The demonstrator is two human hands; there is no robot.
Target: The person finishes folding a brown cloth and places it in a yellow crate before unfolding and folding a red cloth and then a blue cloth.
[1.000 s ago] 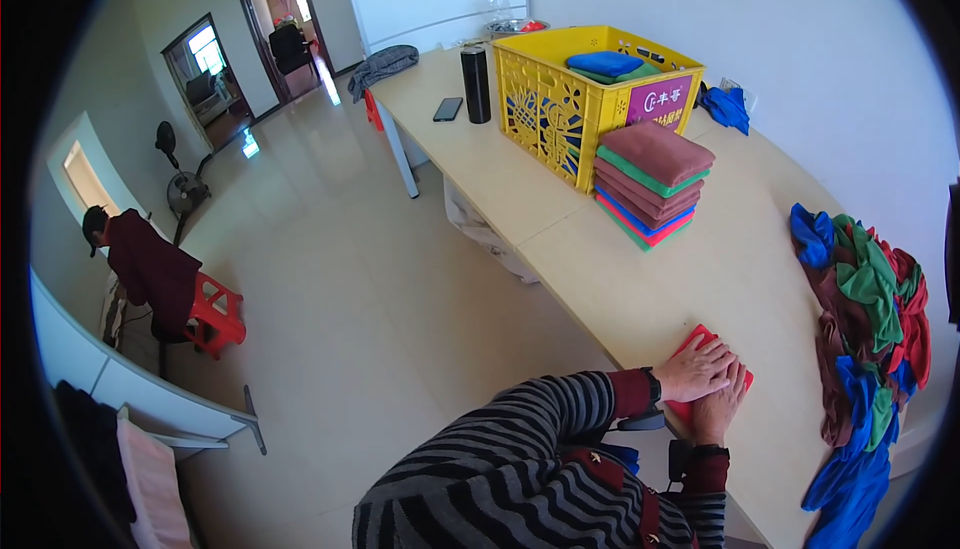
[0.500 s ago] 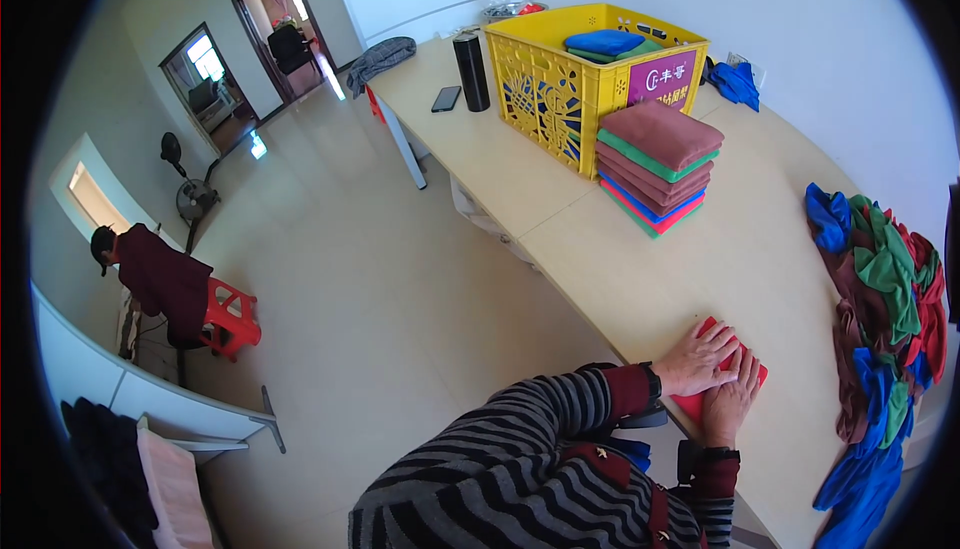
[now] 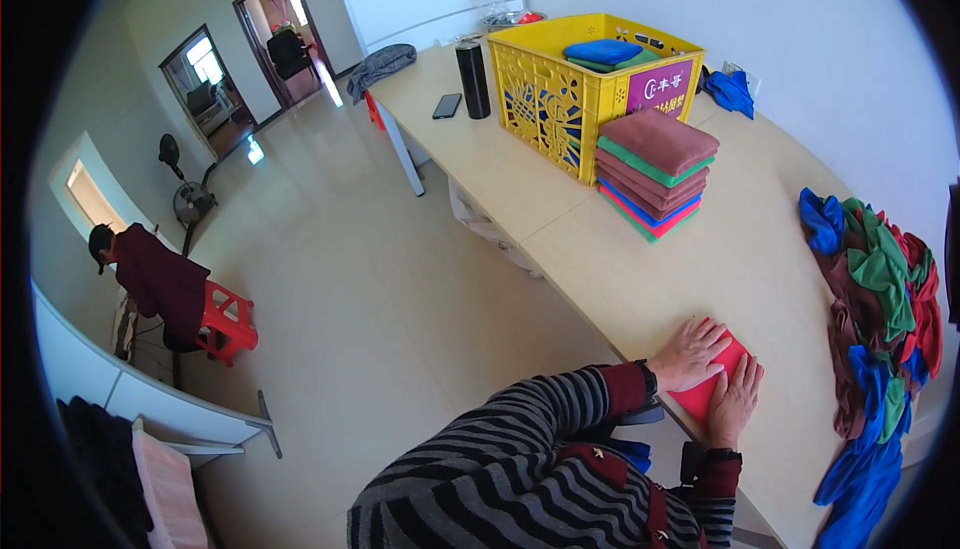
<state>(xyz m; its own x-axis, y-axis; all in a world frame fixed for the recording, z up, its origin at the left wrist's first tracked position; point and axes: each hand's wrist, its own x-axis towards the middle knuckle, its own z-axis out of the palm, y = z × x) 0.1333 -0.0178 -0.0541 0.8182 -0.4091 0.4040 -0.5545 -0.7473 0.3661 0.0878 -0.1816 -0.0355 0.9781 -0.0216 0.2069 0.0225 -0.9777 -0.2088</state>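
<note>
On a long pale wooden desk [image 3: 740,249], a loose heap of blue, green, red and brown cloths [image 3: 880,319] lies along the far edge, well apart from a yellow plastic lattice crate [image 3: 580,89] and the stack of folded towels [image 3: 655,174] just beside it. Near the front edge, the left hand [image 3: 692,354] and right hand [image 3: 738,399] press open and flat, grip closed on nothing, upon a folded red cloth [image 3: 712,389].
</note>
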